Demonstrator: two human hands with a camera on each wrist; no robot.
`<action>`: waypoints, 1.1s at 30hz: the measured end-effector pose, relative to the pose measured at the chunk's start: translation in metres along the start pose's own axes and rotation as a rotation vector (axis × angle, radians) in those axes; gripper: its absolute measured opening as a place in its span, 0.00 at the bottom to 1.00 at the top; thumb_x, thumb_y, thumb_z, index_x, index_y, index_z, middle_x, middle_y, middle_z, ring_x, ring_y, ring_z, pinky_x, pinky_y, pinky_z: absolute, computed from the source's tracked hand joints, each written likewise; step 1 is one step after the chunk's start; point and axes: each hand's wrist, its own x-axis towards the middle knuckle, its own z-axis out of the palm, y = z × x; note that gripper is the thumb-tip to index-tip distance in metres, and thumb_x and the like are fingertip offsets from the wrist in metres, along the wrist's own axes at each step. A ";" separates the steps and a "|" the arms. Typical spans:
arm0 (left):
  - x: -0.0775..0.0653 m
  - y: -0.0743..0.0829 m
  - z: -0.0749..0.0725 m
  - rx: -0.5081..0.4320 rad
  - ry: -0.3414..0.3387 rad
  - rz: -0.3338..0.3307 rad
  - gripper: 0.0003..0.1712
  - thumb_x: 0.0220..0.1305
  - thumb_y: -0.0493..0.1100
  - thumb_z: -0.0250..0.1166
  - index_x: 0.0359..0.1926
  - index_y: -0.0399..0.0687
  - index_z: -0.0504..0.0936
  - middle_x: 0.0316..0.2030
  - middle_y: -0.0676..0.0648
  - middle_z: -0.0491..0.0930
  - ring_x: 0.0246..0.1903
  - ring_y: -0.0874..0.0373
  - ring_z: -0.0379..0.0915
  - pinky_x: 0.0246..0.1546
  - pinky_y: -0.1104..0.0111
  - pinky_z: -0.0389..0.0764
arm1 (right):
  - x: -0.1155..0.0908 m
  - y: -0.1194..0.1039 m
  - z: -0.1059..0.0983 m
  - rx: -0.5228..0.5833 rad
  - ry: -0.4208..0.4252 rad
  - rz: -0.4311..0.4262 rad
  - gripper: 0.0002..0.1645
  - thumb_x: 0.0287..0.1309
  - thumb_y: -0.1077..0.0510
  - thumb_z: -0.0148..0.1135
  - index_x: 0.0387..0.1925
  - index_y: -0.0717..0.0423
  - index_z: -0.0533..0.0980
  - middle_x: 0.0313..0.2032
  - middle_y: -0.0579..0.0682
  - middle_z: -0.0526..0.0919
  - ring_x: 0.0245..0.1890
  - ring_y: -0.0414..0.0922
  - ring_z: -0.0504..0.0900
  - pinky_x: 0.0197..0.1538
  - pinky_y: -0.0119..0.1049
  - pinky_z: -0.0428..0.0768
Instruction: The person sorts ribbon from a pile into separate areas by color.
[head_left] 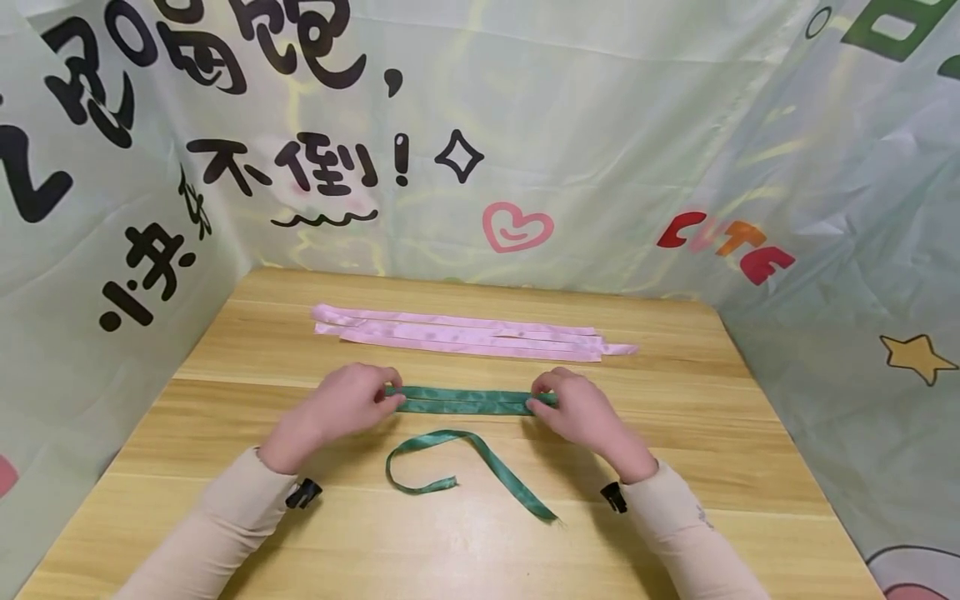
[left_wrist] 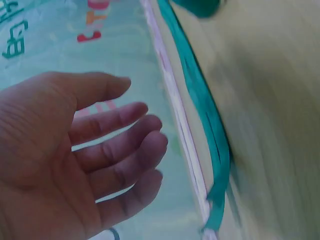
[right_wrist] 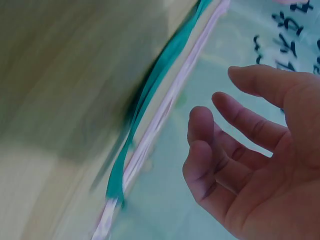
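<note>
Green ribbon strips [head_left: 465, 402] lie side by side across the middle of the wooden table. At their left end is my left hand [head_left: 351, 404], its thumb and fingers about the strip ends in the head view. The left wrist view shows this hand [left_wrist: 100, 145] with thumb and fingers parted and nothing between them. Around the right end is my right hand [head_left: 579, 408]; in the right wrist view that hand [right_wrist: 255, 150] has loosely bent fingers, apart from the thumb, holding nothing. Nearer the front edge, a loose green ribbon [head_left: 504, 468] curls on the wood.
Several pink ribbon strips [head_left: 465, 333] lie side by side behind the green ones, one tip sticking out to the right. Printed cloth [head_left: 600, 150] walls the wooden table [head_left: 465, 558] at the back and both sides. A small black clip [head_left: 303, 493] sits at the left cuff.
</note>
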 end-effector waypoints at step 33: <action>0.007 0.041 0.041 0.031 -0.255 0.144 0.16 0.67 0.39 0.71 0.24 0.55 0.76 0.19 0.59 0.70 0.21 0.65 0.64 0.27 0.71 0.69 | 0.013 -0.064 0.045 0.052 -0.324 -0.274 0.15 0.69 0.55 0.69 0.54 0.55 0.84 0.18 0.39 0.72 0.19 0.33 0.63 0.27 0.28 0.63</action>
